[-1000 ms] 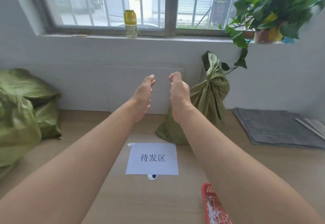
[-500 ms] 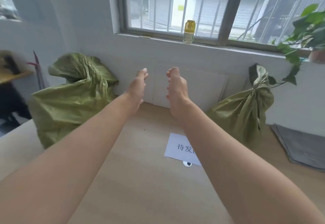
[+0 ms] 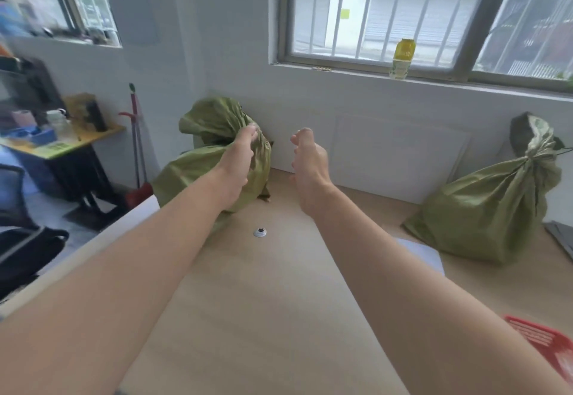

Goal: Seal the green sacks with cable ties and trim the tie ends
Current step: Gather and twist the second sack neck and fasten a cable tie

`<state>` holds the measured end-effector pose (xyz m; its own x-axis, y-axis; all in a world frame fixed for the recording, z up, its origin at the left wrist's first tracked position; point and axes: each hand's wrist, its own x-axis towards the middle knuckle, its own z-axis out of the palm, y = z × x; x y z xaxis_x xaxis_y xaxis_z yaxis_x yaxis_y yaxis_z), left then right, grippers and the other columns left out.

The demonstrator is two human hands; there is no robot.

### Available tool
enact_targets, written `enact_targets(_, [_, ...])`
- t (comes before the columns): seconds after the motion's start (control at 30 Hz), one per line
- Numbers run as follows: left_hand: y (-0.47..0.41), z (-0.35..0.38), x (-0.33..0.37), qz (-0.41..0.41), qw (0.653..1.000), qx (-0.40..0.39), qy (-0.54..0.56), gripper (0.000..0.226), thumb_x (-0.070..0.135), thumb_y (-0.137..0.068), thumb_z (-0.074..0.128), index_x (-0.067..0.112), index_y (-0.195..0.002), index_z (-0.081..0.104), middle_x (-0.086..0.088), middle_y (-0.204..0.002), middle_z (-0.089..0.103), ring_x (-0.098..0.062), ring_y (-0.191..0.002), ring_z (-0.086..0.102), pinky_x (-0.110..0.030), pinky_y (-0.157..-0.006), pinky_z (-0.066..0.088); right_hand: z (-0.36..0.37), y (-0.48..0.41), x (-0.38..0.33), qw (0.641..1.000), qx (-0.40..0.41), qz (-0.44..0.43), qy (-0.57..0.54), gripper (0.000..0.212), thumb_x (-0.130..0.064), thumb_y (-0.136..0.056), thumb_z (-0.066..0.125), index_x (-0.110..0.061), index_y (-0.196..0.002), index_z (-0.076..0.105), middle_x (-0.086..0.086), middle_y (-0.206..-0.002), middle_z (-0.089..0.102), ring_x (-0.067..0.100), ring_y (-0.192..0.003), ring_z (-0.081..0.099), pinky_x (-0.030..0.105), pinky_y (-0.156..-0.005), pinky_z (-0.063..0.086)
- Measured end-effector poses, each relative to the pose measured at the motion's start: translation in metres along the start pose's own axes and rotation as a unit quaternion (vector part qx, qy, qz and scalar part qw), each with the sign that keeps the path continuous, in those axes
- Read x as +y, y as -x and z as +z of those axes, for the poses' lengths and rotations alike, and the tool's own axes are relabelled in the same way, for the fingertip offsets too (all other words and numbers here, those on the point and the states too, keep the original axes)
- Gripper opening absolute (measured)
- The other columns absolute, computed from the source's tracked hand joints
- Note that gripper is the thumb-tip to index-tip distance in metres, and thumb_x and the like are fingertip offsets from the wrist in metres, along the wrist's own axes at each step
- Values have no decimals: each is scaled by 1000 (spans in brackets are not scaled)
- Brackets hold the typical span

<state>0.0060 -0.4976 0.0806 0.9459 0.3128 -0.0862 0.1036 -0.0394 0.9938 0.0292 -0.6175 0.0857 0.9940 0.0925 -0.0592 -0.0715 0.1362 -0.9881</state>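
The right sack [image 3: 483, 208] looks cinched at the neck by the wall, the left sack [image 3: 210, 121] at the table's far corner seems unsealed, my left hand [image 3: 238, 162] against it, grip unclear, right hand [image 3: 310, 159] loosely curled and empty.

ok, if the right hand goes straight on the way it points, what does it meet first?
Probably the white wall below the window. The right hand aims just right of the crumpled green woven sack, though depth is unclear.

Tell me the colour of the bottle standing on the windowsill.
The bottle is yellow with a pale label low on it; the head view shows it.
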Motion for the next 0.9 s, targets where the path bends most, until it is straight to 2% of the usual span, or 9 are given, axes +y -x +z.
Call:
enact_targets(0.2, [-27, -66, -13, -17, 1000, 18, 10, 63, 63, -104, 26, 34, -158, 37, -11, -166, 31, -37, -155, 24, -52, -124, 20, 55, -15, 16, 999, -4, 16, 27, 57, -38, -102, 42, 8, -135, 52, 3, -96, 44, 21, -82, 38, 35, -73, 32])
enact_targets(0.37, [-64, -99, -18, -27, 999, 34, 16, 63, 64, -104, 25, 34, -158, 38, -10, -166, 31, -39, -154, 24, -54, -125, 21, 97, -53, 27, 999, -19, 27, 25, 71, -49, -82, 42, 6, -126, 55, 4, -88, 41, 23, -79, 36, 38, -72, 31])
enact_targets(0.53, [-106, -127, -31, -29, 998, 49, 10, 63, 63, -105, 24, 31, -158, 38, -11, -166, 32, -41, -154, 24, -55, -125, 21, 124, -104, 53, 999, -20, 25, 41, 56, -36, -100, 40, 7, -134, 53, 6, -95, 44, 20, -85, 36, 36, -74, 31])
enact_targets(0.6, [-124, -137, -39, -37, 998, 47, 8, 63, 62, -106, 23, 30, -159, 38, -13, -166, 31, -42, -154, 24, -55, -125, 22, 135, -118, 65, 998, -20, 40, 35, 55, -35, -100, 40, 5, -137, 53, -8, -110, 35, 11, -97, 34, 35, -75, 33])
enact_targets(0.63, [-133, -142, -42, -42, 998, 45, 7, 64, 62, -106, 23, 29, -159, 38, -13, -166, 32, -43, -153, 24, -56, -124, 22, 141, -124, 69, 998, -17, 47, 33, 55, -35, -100, 41, 4, -137, 53, -9, -126, 31, 8, -103, 33, 35, -76, 34])
enact_targets(0.7, [-154, -153, -46, -49, 998, 39, 12, 63, 62, -106, 24, 29, -158, 39, -14, -165, 34, -43, -153, 26, -56, -124, 23, 156, -142, 75, 998, -13, 52, 33, 55, -35, -99, 42, 4, -137, 53, -11, -118, 32, 14, -92, 38, 35, -77, 34])
enact_targets(0.77, [-178, -165, -48, -51, 998, 32, 14, 63, 62, -106, 25, 29, -157, 40, -14, -163, 37, -43, -151, 29, -56, -124, 25, 174, -161, 77, 998, -5, 50, 40, 55, -34, -99, 43, 5, -136, 54, -5, -103, 39, 19, -87, 41, 36, -77, 35])
enact_targets(0.87, [-219, -182, -54, -55, 998, 4, 7, 62, 62, -105, 25, 30, -156, 41, -14, -161, 40, -43, -150, 32, -55, -123, 26, 202, -191, 84, 997, 30, 46, 45, 53, -33, -100, 43, 6, -135, 55, -9, -110, 37, 20, -87, 42, 36, -77, 35])
enact_targets(0.9, [-233, -187, -56, -59, 998, -8, 2, 62, 62, -105, 25, 31, -156, 42, -14, -160, 40, -43, -150, 32, -55, -123, 27, 209, -200, 86, 997, 45, 45, 46, 53, -32, -100, 42, 7, -133, 56, -7, -106, 38, 20, -86, 41, 37, -76, 35])
